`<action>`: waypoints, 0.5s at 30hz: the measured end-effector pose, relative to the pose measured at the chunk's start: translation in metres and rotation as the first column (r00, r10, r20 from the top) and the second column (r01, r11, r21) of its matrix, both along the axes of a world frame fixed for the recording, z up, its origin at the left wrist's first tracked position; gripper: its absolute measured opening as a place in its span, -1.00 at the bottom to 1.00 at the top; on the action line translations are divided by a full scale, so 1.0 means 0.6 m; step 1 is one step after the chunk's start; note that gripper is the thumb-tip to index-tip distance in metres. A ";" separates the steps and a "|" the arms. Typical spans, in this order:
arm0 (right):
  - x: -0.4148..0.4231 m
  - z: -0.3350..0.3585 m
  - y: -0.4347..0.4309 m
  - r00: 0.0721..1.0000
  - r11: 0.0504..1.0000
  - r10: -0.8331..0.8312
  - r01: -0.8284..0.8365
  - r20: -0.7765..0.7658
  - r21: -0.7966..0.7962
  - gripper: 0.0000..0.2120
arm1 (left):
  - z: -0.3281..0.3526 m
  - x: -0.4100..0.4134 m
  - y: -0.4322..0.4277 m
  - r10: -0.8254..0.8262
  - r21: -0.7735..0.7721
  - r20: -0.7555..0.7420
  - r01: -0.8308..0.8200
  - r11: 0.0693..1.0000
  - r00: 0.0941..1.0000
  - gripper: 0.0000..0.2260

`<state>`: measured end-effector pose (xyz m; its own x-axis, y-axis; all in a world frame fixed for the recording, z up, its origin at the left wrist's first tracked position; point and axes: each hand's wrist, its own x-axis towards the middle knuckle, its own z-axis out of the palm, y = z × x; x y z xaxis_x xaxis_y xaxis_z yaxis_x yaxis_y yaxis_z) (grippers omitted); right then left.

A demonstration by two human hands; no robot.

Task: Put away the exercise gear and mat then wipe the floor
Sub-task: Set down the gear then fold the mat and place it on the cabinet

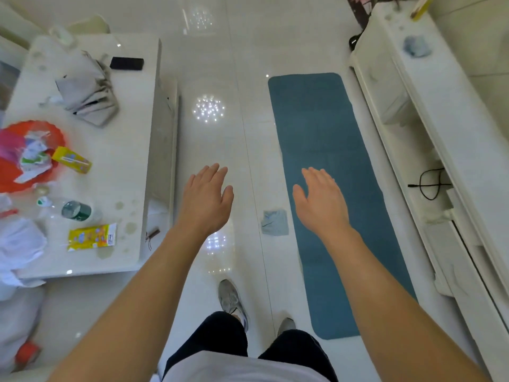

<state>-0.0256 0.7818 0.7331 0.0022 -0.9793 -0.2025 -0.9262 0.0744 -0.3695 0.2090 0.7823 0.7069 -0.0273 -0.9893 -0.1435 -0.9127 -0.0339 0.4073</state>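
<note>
Teal mat (325, 139): lies flat and fully unrolled on the white tiled floor (209, 64), along the front of the long white cabinet (440, 111); nothing stands on it
Grey cloth (275, 222): a small crumpled piece on the tiles, just beside the left edge of the mat
Dark object (353, 41): a small black rounded thing beyond the far end of the mat, by the corner of the cabinet; it may be exercise gear, but it is too small to tell
Left hand (205, 199): held out in the air over the bare tiles, palm down, fingers straight and loosely together, holding nothing
Right hand (321, 201): held out above the mat, palm down, fingers relaxed and a little spread, holding nothing
Table (129, 139): white, on the left side, with an orange tray (16, 175), a bottle (74, 210) and yellow packets (92, 237); as I judge, no part of the task
Step in hand: the very beginning, in my judgement; the mat is not yet rolled and the floor is not yet wiped; the person stands near the close end of the mat with both hands free
Next move: probably to bend down to the near short end of the mat and take it with both hands for rolling; this calls for a low reach and an even hold on both corners, so that the roll goes straight and does not catch the cloth
</note>
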 end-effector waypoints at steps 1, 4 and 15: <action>0.017 -0.001 -0.019 1.000 1.000 -0.007 0.007 -0.001 0.004 -0.53 | 0.000 0.016 -0.021 -0.008 0.006 -0.003 0.008 1.000 1.000 -0.56; 0.064 0.004 -0.075 0.999 0.999 -0.039 0.039 0.008 -0.001 -0.55 | 0.004 0.061 -0.090 -0.042 0.014 0.001 0.042 0.999 0.999 -0.56; 0.123 -0.017 -0.286 0.993 0.993 -0.115 0.115 0.014 -0.002 -0.53 | -0.006 0.132 -0.349 -0.168 0.004 0.024 0.168 0.986 0.985 -0.56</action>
